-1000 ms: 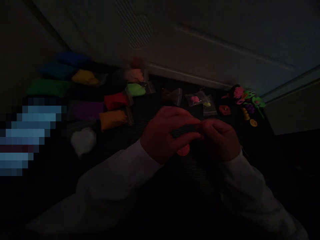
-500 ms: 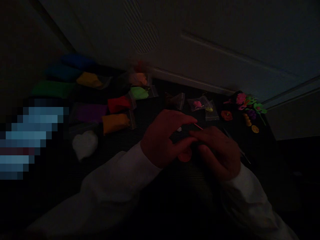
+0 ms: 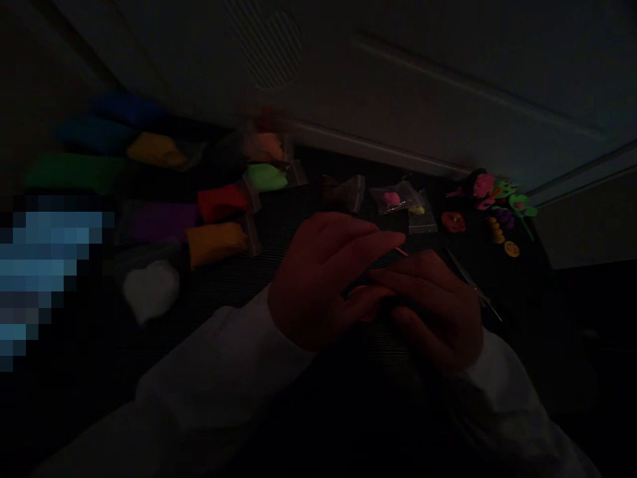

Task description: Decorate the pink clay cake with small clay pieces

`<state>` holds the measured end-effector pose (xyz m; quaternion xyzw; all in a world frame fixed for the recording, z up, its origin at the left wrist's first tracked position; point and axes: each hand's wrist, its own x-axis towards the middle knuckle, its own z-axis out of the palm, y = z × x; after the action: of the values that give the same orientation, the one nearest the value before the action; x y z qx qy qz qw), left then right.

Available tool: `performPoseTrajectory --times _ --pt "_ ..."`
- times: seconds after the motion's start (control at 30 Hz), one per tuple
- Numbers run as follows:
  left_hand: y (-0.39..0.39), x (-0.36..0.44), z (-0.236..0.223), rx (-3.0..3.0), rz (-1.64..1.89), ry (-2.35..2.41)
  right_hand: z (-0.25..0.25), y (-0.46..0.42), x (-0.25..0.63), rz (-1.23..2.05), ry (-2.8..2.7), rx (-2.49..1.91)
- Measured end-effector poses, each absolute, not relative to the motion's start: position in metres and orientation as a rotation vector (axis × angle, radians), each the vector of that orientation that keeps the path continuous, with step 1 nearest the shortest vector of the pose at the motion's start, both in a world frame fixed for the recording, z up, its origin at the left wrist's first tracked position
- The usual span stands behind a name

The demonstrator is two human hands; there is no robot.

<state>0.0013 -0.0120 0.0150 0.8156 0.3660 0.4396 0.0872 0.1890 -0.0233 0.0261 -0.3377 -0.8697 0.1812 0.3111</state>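
The scene is very dark. My left hand (image 3: 323,279) and my right hand (image 3: 432,309) meet over a dark ribbed mat (image 3: 279,265), fingers curled toward each other. A thin pink stick (image 3: 401,251) pokes out between the fingertips, seemingly pinched by my left hand. A small red clay piece (image 3: 367,311) shows just under the fingers, mostly hidden. Which hand grips the clay I cannot make out. Both arms wear white sleeves.
Bags of coloured clay lie at the left: orange (image 3: 216,242), red (image 3: 223,201), purple (image 3: 164,222), green (image 3: 266,176), white (image 3: 150,289). Small clear bags (image 3: 398,199) and finished clay figures (image 3: 497,206) sit at the right. A thin tool (image 3: 472,285) lies by my right hand. A white door (image 3: 423,86) stands behind.
The hands have closed tighter together and my right hand has slid lower. The red clay piece, plainly visible below the fingers before, is now mostly covered. A pink stick has come into sight.
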Motion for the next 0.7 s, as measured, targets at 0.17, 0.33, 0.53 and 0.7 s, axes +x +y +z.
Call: performPoseTrajectory --times 0.17,0.33,0.53,0.7 --pt "-0.0113 -0.0001 0.0151 2.375 1.311 1.151 0.026 -0.0236 0.1907 0.512 -2.272 -0.904" --pt "-0.0109 0.0006 0.0131 2.472 1.334 1.056 0.0248 -0.0241 0.1851 0.538 -2.273 -0.898" --pt "-0.0122 0.0007 0.0145 2.487 1.423 0.984 0.0239 -0.0252 0.1868 0.751 -2.156 -0.897" --pt "-0.0143 0.0012 0.0174 2.495 1.407 0.991 0.025 -0.028 0.1882 0.914 -2.049 -0.972"
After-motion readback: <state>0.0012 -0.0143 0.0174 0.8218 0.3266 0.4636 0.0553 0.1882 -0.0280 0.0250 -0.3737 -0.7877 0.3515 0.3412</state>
